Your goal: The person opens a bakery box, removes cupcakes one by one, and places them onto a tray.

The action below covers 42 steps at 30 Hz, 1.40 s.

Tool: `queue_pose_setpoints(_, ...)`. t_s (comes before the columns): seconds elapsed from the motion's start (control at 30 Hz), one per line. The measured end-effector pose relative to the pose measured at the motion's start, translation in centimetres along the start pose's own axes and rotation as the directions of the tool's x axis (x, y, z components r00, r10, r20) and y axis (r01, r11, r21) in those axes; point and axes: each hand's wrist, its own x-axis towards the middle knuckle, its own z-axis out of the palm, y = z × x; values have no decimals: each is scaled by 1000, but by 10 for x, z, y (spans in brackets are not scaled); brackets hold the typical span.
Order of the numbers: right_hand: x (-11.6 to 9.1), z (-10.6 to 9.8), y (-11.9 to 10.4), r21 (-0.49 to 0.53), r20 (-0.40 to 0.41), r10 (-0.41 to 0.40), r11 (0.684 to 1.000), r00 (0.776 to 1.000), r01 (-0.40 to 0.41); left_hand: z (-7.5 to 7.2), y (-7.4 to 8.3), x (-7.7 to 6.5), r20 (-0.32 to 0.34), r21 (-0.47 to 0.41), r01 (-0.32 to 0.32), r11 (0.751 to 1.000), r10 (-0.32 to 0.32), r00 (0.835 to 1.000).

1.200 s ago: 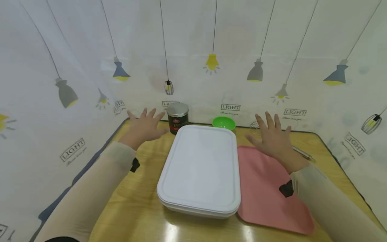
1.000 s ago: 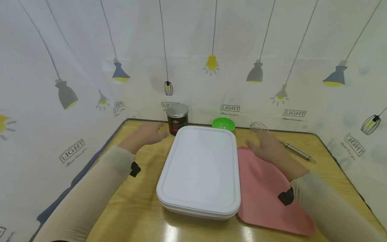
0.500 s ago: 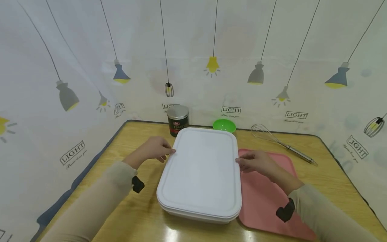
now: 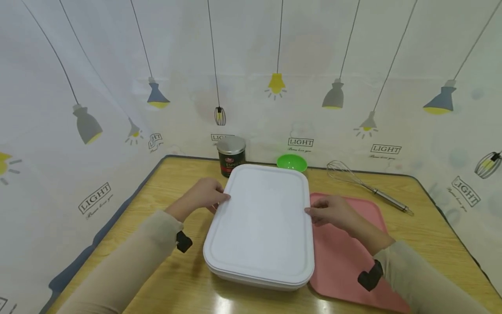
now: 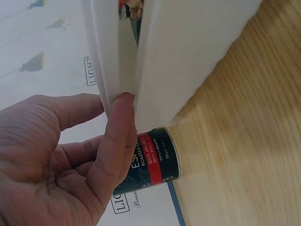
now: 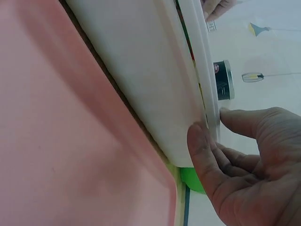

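A large white plastic box (image 4: 255, 282) with a white lid (image 4: 270, 222) stands in the middle of the table. My left hand (image 4: 199, 197) pinches the lid's left edge, thumb on top and fingers curled beneath its rim. On the opposite edge, my right hand (image 4: 335, 213) pinches the lid in the same way. In the left wrist view a gap separates the lid from the box wall (image 5: 188, 52), and colourful contents (image 5: 134, 10) show through it. A thinner gap appears in the right wrist view. Most of the contents are hidden under the lid.
An espresso tin (image 4: 231, 159) and a green bowl (image 4: 292, 163) stand behind the box. To the right lie a pink tray (image 4: 345, 261) and a metal whisk (image 4: 374, 191). Lamp-printed sheets (image 4: 251, 52) enclose the wooden table (image 4: 164, 279).
Both hands have come down from spread and raised beside the box to its lid edges, which they now pinch. Box, tray and whisk stay in place.
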Motion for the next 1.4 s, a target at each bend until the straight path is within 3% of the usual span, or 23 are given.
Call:
queue_pose_setpoints(0.2,-2,1,-12,55,-26,-22,998,999,24,-12,5,-9,-28,-23,-25,999,24,999)
queue_pose_setpoints(0.4,2,5,-19,176,16,-33,984,999,29,-31,8,-16,-55,-50,-38,998,35,998)
queue_pose_setpoints(0.63,10,16,-32,212,17,-23,977,1000,19,-53,7,-22,-58,11,-17,1000,17,998)
queue_pose_setpoints(0.8,16,29,-42,262,51,-83,963,995,66,-68,-2,-28,-65,47,3,999,0,998)
queue_pose_setpoints(0.93,19,37,-50,246,54,-122,964,991,106,-77,-10,-31,-75,74,15,997,-9,997)
queue_pose_setpoints(1.23,40,66,-74,242,76,-69,969,995,48,-96,-41,-32,-83,102,74,992,-66,994)
queue_pose_setpoints(1.4,54,91,-84,303,98,-116,950,988,81,-111,-59,-37,-107,126,123,984,-110,988)
